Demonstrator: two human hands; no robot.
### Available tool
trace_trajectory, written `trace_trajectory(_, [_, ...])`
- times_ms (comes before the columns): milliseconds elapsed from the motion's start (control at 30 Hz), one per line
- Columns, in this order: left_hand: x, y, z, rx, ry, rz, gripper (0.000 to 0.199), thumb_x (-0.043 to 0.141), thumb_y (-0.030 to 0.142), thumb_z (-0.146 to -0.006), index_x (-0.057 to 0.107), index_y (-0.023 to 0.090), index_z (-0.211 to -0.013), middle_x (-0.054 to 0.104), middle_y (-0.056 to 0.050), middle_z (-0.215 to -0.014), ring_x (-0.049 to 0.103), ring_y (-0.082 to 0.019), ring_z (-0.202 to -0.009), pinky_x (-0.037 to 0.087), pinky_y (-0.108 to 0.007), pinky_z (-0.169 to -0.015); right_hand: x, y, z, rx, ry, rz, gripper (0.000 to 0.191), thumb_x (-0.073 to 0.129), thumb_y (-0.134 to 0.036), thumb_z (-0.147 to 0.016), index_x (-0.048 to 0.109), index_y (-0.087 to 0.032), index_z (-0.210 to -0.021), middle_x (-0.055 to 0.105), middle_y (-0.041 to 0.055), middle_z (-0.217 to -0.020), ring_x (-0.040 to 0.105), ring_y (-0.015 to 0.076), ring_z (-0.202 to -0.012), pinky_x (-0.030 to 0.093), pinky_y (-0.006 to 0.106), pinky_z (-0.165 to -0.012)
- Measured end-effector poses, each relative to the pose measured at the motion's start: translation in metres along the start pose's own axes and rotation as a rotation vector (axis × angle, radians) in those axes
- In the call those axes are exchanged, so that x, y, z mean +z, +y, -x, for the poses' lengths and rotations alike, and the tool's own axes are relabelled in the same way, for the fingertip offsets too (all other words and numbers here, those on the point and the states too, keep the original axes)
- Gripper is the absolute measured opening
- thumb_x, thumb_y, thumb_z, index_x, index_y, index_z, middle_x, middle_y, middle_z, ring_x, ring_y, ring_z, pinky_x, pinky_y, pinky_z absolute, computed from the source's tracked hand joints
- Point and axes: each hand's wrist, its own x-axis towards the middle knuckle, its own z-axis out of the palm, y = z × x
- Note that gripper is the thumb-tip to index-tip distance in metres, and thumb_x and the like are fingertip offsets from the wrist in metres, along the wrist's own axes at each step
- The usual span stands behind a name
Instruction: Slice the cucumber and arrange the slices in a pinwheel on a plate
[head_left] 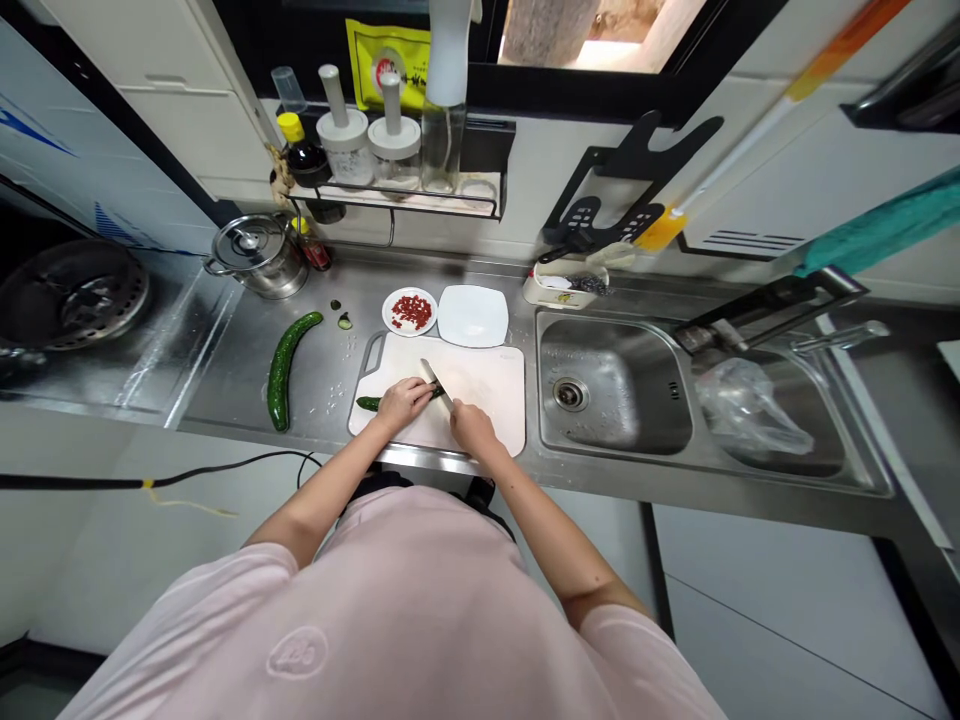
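Note:
On a white cutting board (pixel 495 400), my left hand (pixel 403 402) presses down on a dark green cucumber (pixel 368 403), whose left end sticks out past my fingers. My right hand (pixel 472 430) is wrapped round the handle of a kitchen knife (pixel 436 380). The blade points away from me and to the left, at the cucumber's right end beside my left fingertips. A second, whole cucumber (pixel 282 375) lies on the steel counter to the left. Behind the board stand a plate of chopped red pieces (pixel 411 311) and a white square plate (pixel 472 315).
Small green scraps (pixel 344 321) lie left of the board. A lidded steel pot (pixel 259 255) stands at the back left, near a wok (pixel 75 290). To the right is a steel sink (pixel 615 390), with a plastic bag (pixel 754 410) in its second basin. A rack (pixel 397 200) holds jars above.

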Motion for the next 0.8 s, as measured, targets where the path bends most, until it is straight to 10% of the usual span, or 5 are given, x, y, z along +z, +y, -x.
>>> trace_trajectory(800, [0.002, -0.002, 0.0, -0.013, -0.002, 0.003, 0.027, 0.048, 0.031, -0.09, 0.065, 0.025, -0.111, 0.064, -0.005, -0.099, 0.059, -0.015, -0.091, 0.048, -0.028, -0.081, 0.0, 0.0, 0.013, 0.034, -0.05, 0.007, 0.024, 0.033, -0.018, -0.094, 0.05, -0.016, -0.11, 0.064, 0.0128, -0.098, 0.061, 0.0223, -0.091, 0.04, 0.028, -0.072])
